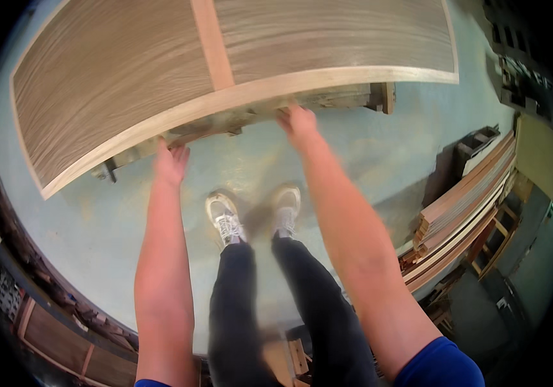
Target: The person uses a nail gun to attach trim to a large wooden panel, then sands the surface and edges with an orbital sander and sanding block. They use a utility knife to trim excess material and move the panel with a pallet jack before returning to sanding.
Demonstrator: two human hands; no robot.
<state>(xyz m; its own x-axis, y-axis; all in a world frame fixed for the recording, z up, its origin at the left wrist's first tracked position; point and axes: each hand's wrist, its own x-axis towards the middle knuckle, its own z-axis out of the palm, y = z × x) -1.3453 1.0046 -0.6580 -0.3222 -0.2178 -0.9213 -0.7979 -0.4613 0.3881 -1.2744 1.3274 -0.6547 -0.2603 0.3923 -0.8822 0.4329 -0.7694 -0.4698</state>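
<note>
A large framed wood panel, with streaked brown faces and a pale centre rail, lies across the top of my view on a low support of rough boards. My left hand is at the panel's near edge, left of the middle, with thumb and fingers apart. My right hand is just below the same edge, farther right, its loosely bent fingers apart. Both fingertips are blurred, so I cannot tell whether they touch the wood.
My white shoes stand on a pale blue floor. A stack of long planks lies to the right beside a yellowish-green board and wooden frames. Another framed panel is at lower left, and dark timber clutter lines both sides.
</note>
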